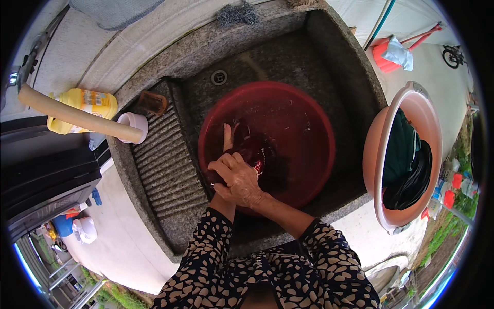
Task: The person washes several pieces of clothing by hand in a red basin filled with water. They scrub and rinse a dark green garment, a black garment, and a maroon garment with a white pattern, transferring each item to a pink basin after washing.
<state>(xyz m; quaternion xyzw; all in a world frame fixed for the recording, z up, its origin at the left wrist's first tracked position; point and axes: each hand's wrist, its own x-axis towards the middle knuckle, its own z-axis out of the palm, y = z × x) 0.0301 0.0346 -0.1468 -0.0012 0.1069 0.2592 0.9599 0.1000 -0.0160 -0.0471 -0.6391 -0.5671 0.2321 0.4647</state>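
A round red basin [309,129] holding water stands in a grey stone sink [339,67]. A wet dark red cloth [260,154] lies bunched in the basin's left part. My right hand [237,177] is closed over the cloth near the basin's rim, on top of my left hand. My left hand [227,138] is mostly hidden beneath it; its fingers reach up along the cloth's left side and press against it. Both forearms wear dark sleeves with a pale spotted pattern.
A ribbed stone washboard [164,165] slopes left of the basin, with a brown block [152,102] at its top. A yellow bottle [87,103], beige hose [77,116] and white cup [133,122] sit on the left ledge. A pink tub [378,149] of dark clothes stands on the right.
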